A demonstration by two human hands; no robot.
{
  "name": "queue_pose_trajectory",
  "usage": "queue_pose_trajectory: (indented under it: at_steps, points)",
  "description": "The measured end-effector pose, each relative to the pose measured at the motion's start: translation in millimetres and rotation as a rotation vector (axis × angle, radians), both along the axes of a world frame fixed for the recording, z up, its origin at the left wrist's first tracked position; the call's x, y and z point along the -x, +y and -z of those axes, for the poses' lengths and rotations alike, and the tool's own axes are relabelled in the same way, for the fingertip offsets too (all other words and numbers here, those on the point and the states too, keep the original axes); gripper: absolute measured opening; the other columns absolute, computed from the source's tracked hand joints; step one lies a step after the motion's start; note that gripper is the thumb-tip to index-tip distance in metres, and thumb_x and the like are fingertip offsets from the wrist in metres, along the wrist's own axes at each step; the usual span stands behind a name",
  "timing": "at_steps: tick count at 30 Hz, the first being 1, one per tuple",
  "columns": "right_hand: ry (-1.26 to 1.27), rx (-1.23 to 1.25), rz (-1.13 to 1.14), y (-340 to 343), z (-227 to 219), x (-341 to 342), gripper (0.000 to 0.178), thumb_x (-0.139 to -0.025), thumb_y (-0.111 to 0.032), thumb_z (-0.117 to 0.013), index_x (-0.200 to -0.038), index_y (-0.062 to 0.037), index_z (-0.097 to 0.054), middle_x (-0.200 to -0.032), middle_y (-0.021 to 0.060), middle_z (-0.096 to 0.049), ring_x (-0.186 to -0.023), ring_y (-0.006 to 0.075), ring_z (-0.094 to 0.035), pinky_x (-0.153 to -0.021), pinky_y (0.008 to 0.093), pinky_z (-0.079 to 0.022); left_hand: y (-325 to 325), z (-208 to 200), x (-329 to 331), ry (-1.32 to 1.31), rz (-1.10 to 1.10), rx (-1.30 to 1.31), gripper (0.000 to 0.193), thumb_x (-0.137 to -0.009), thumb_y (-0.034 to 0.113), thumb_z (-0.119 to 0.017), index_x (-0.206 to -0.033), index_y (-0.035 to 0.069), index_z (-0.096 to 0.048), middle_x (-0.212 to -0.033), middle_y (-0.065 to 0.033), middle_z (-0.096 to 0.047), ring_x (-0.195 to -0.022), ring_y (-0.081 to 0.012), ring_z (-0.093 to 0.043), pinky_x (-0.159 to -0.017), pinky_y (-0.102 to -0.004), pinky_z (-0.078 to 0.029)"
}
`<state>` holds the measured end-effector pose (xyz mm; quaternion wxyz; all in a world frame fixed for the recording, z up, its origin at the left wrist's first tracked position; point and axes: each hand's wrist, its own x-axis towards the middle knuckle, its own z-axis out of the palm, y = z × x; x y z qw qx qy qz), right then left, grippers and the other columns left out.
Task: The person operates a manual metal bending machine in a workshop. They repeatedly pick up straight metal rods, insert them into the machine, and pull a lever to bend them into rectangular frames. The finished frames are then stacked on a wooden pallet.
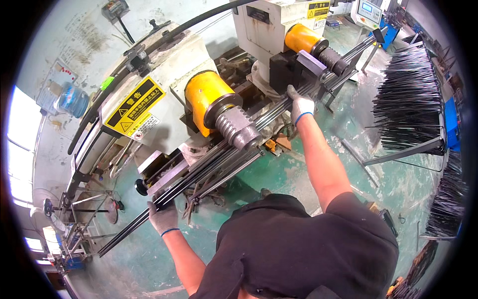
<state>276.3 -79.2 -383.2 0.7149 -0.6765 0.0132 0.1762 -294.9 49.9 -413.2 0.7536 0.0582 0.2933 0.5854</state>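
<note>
A pale machine (164, 74) with two yellow cylinders (206, 97) and threaded grey heads (239, 129) stood behind the work, and racks of dark rods (408, 99) crowded the green floor (289, 174) to the person's right. The bundle of long dark rods (224, 152) lay along the machine's front, running from lower left up to upper right. The gloved left hand (163, 217) was closed around its lower end; the gloved right hand (300, 106) was curled over it near the upper head.

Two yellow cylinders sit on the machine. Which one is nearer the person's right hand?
The upper-right yellow cylinder, just above the right hand; the other sits mid-machine.
</note>
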Motion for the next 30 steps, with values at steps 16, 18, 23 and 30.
queue_pose_trajectory:
  at_steps: [16,18,23,30]
  points:
    - [0.141,-0.182,0.048,7.2,11.1,9.7,0.039,-0.082,-0.024,-0.089,-0.106,0.0008,-0.07,-0.093,0.011,-0.073,-0.072,0.0219,-0.065,-0.067,0.0385,-0.055,16.9,18.1,-23.1,0.338,-0.207,0.122,0.021,-0.1,0.022,-0.073,-0.106,0.002,-0.069,-0.103,-0.0087,-0.075,-0.098,-0.0248,-0.072,-0.092,-0.0401,-0.059]
    - [0.275,-0.11,-0.104,12.7,2.6,61.9,0.038,-0.085,-0.022,-0.088,-0.111,0.0007,-0.072,-0.095,0.0096,-0.074,-0.081,0.0219,-0.067,-0.077,0.0386,-0.056,6.9,10.9,-44.6,0.327,-0.164,0.13,0.026,-0.102,0.022,-0.069,-0.118,0.001,-0.069,-0.116,-0.0115,-0.075,-0.109,-0.0262,-0.071,-0.101,-0.0407,-0.057]
    - [0.285,-0.294,-0.166,20.2,29.1,66.4,0.039,-0.085,-0.022,-0.087,-0.111,0.0044,-0.073,-0.105,0.012,-0.075,-0.09,0.022,-0.069,-0.081,0.0365,-0.057,-10.5,-9.3,-73.2,0.213,0.012,0.125,0.035,-0.107,0.024,-0.059,-0.133,0.001,-0.066,-0.131,-0.012,-0.072,-0.12,-0.0296,-0.068,-0.113,-0.0458,-0.05]
    - [0.273,-0.438,-0.073,7.5,48.1,-30.2,0.035,-0.086,-0.016,-0.085,-0.112,0.0047,-0.073,-0.105,0.0112,-0.074,-0.094,0.0247,-0.07,-0.089,0.0376,-0.056,25.4,34.3,39.5,0.233,-0.218,0.003,0.03,-0.11,0.025,-0.052,-0.121,0.0,-0.064,-0.121,-0.0149,-0.072,-0.117,-0.0333,-0.068,-0.107,-0.052,-0.054]
